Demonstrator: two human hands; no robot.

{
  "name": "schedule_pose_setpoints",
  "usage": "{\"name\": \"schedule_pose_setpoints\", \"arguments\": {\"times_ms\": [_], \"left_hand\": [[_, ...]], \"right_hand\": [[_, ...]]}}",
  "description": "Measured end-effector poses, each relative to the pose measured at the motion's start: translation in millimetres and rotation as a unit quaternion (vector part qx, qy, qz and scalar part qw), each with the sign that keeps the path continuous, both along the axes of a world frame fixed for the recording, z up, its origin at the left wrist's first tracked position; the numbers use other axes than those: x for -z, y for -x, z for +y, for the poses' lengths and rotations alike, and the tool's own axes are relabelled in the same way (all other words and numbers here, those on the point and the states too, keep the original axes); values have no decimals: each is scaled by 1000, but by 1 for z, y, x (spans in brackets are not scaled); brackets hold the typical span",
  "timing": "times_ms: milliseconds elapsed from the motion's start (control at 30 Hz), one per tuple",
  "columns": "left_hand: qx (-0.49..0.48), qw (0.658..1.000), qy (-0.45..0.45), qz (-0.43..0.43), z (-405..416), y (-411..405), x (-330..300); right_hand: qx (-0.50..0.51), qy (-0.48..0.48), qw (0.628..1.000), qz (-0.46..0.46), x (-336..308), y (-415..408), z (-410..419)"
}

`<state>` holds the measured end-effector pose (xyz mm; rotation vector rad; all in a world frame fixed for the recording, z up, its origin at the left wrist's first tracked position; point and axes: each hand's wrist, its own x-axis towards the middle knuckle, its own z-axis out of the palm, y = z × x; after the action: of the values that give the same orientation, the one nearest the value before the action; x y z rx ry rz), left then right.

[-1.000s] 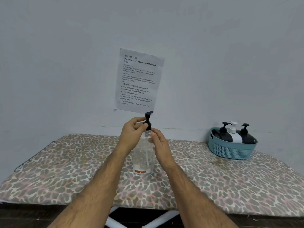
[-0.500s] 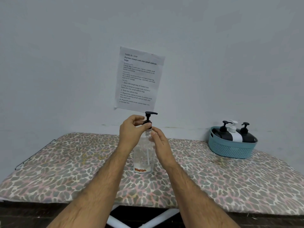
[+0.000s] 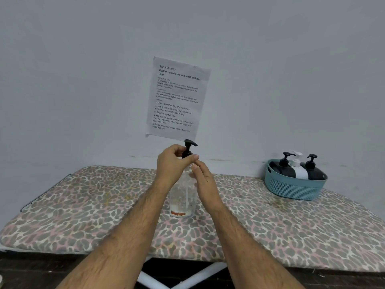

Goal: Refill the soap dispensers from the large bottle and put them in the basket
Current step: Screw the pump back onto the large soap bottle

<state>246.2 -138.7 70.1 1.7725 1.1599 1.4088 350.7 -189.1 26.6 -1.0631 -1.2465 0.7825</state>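
Observation:
A clear, nearly empty large bottle (image 3: 181, 201) with a black pump head (image 3: 189, 145) stands upright on the leopard-print board (image 3: 83, 205). My left hand (image 3: 173, 163) grips the black pump collar at the bottle's neck. My right hand (image 3: 203, 178) holds the bottle's shoulder, fingers curled against it. At the far right a teal basket (image 3: 291, 189) holds three dispensers: a black one (image 3: 282, 166), a white one (image 3: 299, 170) and another black one (image 3: 314, 171).
A printed sheet (image 3: 177, 99) hangs on the grey wall behind the bottle. The board's front edge runs just before my forearms, with white legs (image 3: 158, 280) and dark floor below. A wire rack (image 3: 41, 195) sticks out at the board's left end.
The pump head has turned, its nozzle now pointing right. My left hand has shifted its grip round the collar. The bottle stays in place.

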Motion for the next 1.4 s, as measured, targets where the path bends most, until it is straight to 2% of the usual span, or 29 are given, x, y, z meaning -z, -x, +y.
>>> {"name": "schedule_pose_setpoints", "arguments": {"times_ms": [367, 800, 1133, 1400], "left_hand": [[34, 999, 10, -14, -3, 9, 3], [-43, 999, -11, 9, -4, 1, -2], [-16, 1000, -17, 19, -1, 6, -3], [51, 999, -4, 2, 3, 13, -5]], "right_hand": [[15, -12, 1000, 1, 1, 2, 1], [7, -5, 1000, 0, 1, 2, 2], [-1, 6, 1000, 6, 2, -2, 5], [-5, 4, 1000, 13, 1, -4, 7]]}}
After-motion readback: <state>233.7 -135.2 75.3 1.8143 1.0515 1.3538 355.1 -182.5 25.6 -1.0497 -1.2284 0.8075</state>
